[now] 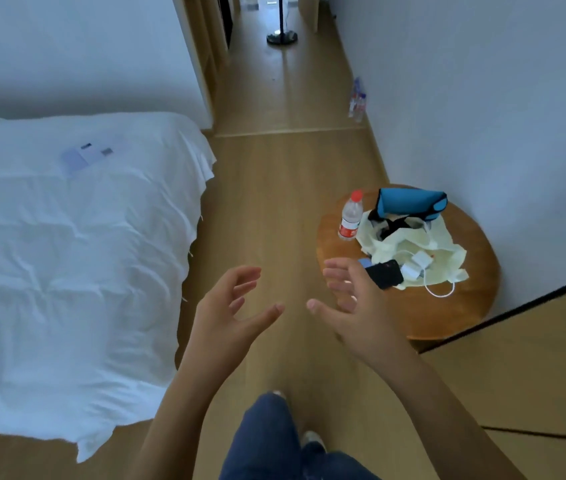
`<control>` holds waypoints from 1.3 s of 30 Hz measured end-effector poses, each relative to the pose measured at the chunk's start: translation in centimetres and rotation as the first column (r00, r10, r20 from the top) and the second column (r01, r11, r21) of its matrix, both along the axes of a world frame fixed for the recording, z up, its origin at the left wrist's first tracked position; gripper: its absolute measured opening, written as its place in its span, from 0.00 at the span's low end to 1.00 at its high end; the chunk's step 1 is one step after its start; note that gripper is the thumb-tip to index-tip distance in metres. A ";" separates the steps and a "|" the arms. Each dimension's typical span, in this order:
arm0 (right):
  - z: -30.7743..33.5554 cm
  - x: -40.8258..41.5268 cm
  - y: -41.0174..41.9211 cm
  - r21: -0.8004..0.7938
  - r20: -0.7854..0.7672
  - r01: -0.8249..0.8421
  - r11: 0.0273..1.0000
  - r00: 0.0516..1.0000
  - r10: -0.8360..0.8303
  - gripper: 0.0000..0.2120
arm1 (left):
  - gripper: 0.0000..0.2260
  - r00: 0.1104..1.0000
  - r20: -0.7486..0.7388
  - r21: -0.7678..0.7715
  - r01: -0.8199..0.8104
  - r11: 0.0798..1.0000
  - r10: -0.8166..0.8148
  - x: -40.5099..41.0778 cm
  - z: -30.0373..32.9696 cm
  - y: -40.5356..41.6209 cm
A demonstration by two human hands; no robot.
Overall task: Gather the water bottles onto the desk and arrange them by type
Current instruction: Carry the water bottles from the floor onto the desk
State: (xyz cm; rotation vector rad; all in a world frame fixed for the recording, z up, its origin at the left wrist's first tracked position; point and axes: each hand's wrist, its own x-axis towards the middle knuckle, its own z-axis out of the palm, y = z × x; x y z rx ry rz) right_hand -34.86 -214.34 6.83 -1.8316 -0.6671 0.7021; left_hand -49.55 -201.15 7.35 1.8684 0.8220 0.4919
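A clear water bottle with a red cap and red label (350,216) stands upright at the left edge of a round wooden side table (471,306). Several more bottles (357,100) stand on the floor against the right wall, farther down the room. My left hand (231,306) and my right hand (350,299) are raised in front of me over the floor, palms facing each other, fingers relaxed and spread, holding nothing. The right hand's fingers overlap the near left rim of the side table in view.
A bed with a white duvet (67,254) fills the left; a card lies on it. The side table also carries a blue pouch (409,202), a pale cloth bag (409,251), a black phone (383,273) and a white charger with cable. A lamp base (282,38) stands in the hallway.
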 end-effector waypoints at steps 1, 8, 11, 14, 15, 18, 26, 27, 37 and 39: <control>-0.2 1.8 1.9 -0.002 -0.006 0.003 1.000 1.000 -0.003 0.25 | 0.21 1.000 -0.001 -0.007 0.001 1.000 -0.001 1.7 -0.1 1.9; -1.6 15.2 17.1 0.011 0.033 0.068 0.998 0.997 -0.069 0.25 | 0.22 0.998 0.007 0.004 0.068 0.998 -0.068 15.8 -1.3 17.9; -1.1 21.5 24.5 -0.001 0.064 0.092 0.996 0.994 -0.092 0.27 | 0.21 0.992 -0.007 0.009 0.125 0.992 -0.125 22.2 -1.1 25.7; -0.4 27.1 31.3 -0.001 0.081 0.127 0.992 0.989 -0.126 0.26 | 0.21 0.990 -0.020 0.043 0.142 0.989 -0.141 28.4 -0.2 33.1; -0.2 28.9 33.1 0.003 0.078 0.131 0.991 0.988 -0.131 0.26 | 0.21 0.990 -0.021 0.047 0.142 0.989 -0.141 30.4 0.0 35.3; 0.0 34.0 38.0 0.002 0.064 0.155 0.988 0.986 -0.155 0.26 | 0.22 0.991 -0.023 0.027 0.134 0.991 -0.134 35.7 0.2 40.8; -2.1 50.9 51.3 0.001 0.047 0.229 0.973 0.972 -0.229 0.26 | 0.21 0.984 -0.035 -0.034 0.171 0.985 -0.172 52.7 -1.9 54.7; -2.3 53.5 53.1 0.005 0.042 0.242 0.970 0.969 -0.242 0.26 | 0.21 0.983 -0.038 -0.035 0.176 0.984 -0.178 55.3 -2.1 56.5; -1.0 76.2 68.0 -0.005 0.086 0.316 0.949 0.945 -0.314 0.27 | 0.20 0.974 -0.029 -0.057 0.223 0.973 -0.225 77.8 -1.3 72.7; -1.0 80.1 70.7 -0.011 0.090 0.331 0.943 0.940 -0.329 0.26 | 0.21 0.972 -0.026 -0.065 0.232 0.970 -0.234 81.6 -1.3 75.6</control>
